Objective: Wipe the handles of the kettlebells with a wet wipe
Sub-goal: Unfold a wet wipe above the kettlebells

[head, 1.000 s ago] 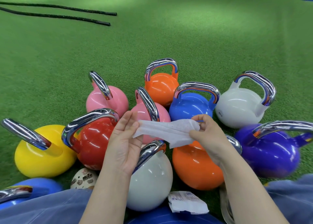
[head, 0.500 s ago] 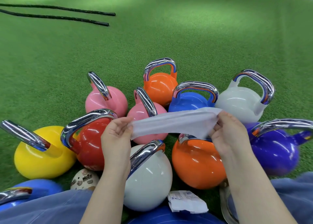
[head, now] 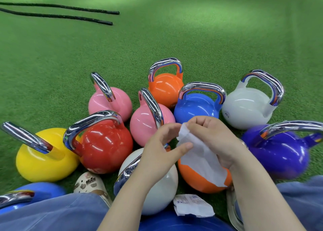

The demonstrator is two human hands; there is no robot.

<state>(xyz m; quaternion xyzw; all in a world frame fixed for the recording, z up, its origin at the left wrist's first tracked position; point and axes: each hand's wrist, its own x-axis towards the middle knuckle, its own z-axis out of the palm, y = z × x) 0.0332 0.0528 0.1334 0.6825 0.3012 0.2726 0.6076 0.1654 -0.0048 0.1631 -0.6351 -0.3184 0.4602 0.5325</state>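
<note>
Since half a second ago the two hands have come together and the thin white wet wipe [head: 197,158], then stretched flat between them, now hangs down in a loose fold. The right hand [head: 212,140] has its fingers curled round the wipe's upper edge and grips it; the sheet drapes below that hand over the near orange kettlebell [head: 197,182]. The left hand [head: 162,152] is relaxed with straight fingers, its thumb tip touching the wipe's left edge but not pinching it.

Under the left hand stands a glossy white kettlebell with a chrome handle [head: 157,187]; just beyond its fingers is a pink kettlebell [head: 146,124], and further to its left a red kettlebell [head: 103,143] and a yellow kettlebell [head: 43,162]. Beyond the right hand sit a blue kettlebell [head: 195,108], a far orange kettlebell [head: 164,89] and a pale white kettlebell [head: 244,108]; to its right is a purple kettlebell [head: 277,152]. Below both wrists a torn white wipe packet [head: 190,206] lies on the green artificial turf floor [head: 174,38]. Two black ropes [head: 61,12] lie far off, well beyond the left hand
</note>
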